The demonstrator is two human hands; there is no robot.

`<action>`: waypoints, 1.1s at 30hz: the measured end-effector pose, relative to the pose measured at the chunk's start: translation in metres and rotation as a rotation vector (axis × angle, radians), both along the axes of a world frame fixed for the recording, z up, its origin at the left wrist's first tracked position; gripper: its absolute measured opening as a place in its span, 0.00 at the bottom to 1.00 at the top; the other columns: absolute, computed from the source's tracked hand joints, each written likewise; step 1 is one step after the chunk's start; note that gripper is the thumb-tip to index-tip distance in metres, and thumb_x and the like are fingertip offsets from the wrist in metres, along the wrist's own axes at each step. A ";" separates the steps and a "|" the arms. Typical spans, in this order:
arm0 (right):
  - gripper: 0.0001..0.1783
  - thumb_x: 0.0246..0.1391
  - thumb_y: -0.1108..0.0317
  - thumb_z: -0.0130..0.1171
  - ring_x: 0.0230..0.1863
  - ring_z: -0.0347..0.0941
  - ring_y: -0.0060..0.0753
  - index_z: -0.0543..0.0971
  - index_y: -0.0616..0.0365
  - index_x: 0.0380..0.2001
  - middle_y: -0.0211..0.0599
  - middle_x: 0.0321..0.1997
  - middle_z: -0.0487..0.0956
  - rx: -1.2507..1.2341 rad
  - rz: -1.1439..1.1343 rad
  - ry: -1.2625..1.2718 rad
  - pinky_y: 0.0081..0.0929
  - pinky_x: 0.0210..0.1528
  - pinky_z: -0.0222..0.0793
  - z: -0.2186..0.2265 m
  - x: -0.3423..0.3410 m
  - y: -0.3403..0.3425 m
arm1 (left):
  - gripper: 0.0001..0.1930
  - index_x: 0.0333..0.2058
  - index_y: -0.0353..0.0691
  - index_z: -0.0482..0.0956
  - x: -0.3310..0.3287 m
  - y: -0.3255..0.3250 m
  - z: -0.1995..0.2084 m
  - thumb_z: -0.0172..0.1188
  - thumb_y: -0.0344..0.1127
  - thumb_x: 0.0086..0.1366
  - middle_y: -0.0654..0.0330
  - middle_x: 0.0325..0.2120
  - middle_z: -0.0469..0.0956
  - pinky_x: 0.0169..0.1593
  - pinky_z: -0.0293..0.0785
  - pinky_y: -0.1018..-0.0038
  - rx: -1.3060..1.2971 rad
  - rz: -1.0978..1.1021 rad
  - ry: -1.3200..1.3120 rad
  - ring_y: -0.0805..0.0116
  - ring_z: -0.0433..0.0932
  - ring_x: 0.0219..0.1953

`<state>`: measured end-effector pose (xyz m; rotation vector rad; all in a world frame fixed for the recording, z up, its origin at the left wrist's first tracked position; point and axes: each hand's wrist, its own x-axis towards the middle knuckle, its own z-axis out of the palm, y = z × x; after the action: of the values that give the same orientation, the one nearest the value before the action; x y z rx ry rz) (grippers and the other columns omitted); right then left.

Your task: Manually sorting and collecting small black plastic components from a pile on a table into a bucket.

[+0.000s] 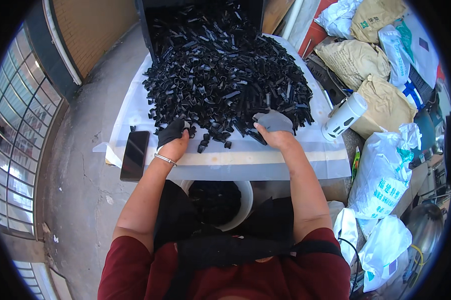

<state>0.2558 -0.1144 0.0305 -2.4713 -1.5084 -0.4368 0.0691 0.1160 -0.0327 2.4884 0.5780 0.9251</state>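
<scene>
A big heap of small black plastic pieces (220,82), many bent like clips, covers the white sheet on the table. At the heap's near left edge is my left hand (174,139), its fingers in a black covering and a bracelet at the wrist. Those fingers are curled, and a black piece shows by the thumb. My right hand (275,129), in a grey covering with the thumb bare, is closed at the near right edge, with a long dark piece at the thumb. Its fingertips are partly hidden. A few loose pieces (203,145) lie between my hands.
Left of my left hand lies a black phone (135,156). A white bucket (247,199) holding dark pieces stands below the table edge, between my legs. On the right are a white cylinder (344,116) and several stacked sacks (383,175). A dark bin (146,30) backs the heap.
</scene>
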 end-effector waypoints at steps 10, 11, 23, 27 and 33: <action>0.15 0.47 0.63 0.55 0.22 0.69 0.39 0.74 0.50 0.41 0.37 0.20 0.72 0.312 0.038 -0.109 0.35 0.24 0.63 0.017 -0.066 -0.012 | 0.13 0.27 0.37 0.75 -0.043 -0.053 0.044 0.54 0.42 0.54 0.59 0.17 0.73 0.25 0.68 0.74 -0.719 -0.124 0.094 0.70 0.72 0.19; 0.16 0.47 0.63 0.55 0.22 0.69 0.39 0.73 0.50 0.42 0.37 0.20 0.72 0.328 0.094 -0.064 0.35 0.24 0.63 0.011 -0.078 -0.010 | 0.13 0.27 0.37 0.75 -0.049 -0.063 0.040 0.53 0.43 0.55 0.60 0.16 0.72 0.24 0.67 0.75 -0.818 -0.154 0.091 0.71 0.72 0.18; 0.15 0.45 0.61 0.57 0.33 0.72 0.41 0.73 0.56 0.37 0.40 0.32 0.75 0.039 0.242 0.371 0.35 0.35 0.66 -0.014 -0.164 -0.028 | 0.13 0.38 0.40 0.68 -0.085 -0.116 0.027 0.41 0.40 0.63 0.52 0.26 0.73 0.30 0.69 0.68 -0.677 -0.524 0.234 0.56 0.74 0.24; 0.13 0.48 0.62 0.53 0.32 0.70 0.45 0.73 0.59 0.34 0.43 0.31 0.74 0.203 0.289 0.477 0.37 0.34 0.65 -0.001 -0.174 -0.028 | 0.21 0.33 0.36 0.73 -0.088 -0.122 0.034 0.37 0.48 0.66 0.51 0.22 0.74 0.30 0.68 0.68 -0.671 -0.379 0.041 0.56 0.73 0.24; 0.13 0.50 0.61 0.52 0.35 0.69 0.46 0.73 0.60 0.34 0.43 0.31 0.74 0.214 0.263 0.406 0.37 0.37 0.64 0.011 -0.182 -0.042 | 0.23 0.29 0.36 0.74 -0.093 -0.118 0.048 0.38 0.49 0.65 0.52 0.20 0.74 0.31 0.67 0.68 -0.777 -0.366 0.094 0.56 0.73 0.24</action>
<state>0.0737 -0.1564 0.0415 -2.0089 -1.4939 -0.0397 -0.0237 -0.0020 0.0152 1.8384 0.3865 0.3412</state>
